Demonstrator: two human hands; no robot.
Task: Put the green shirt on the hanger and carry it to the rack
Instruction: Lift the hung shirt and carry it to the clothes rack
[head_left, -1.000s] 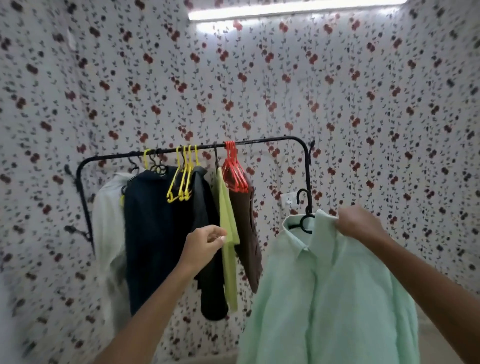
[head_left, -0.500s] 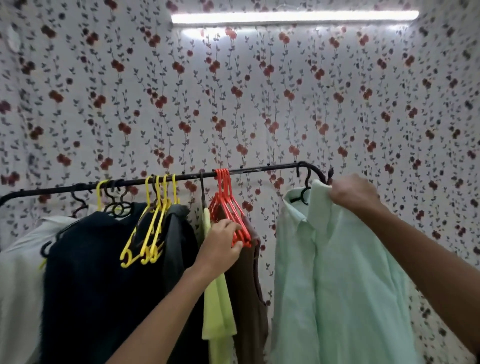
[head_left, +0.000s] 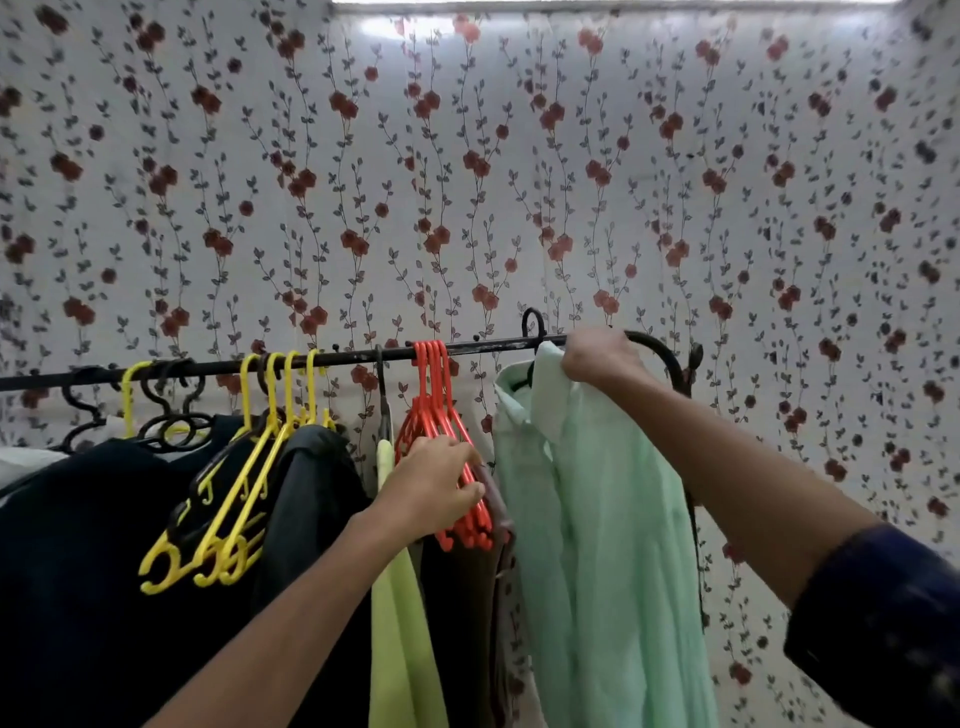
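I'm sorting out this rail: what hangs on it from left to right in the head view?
Dark garments → bare yellow plastic hangers → lime-yellow top → bunch of bare red plastic hangers → pale green shirt on its black hanger.

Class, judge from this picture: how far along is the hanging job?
Done: the green shirt sits on its black hanger. In hand: the right hand lifts it at the rack rail; the left hand holds the red hangers. Left: hooking it on and letting go.

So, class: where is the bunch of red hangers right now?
In the head view the red hangers hang from the black rail just left of centre, between the lime garment and the green shirt, with the left hand gripping them.
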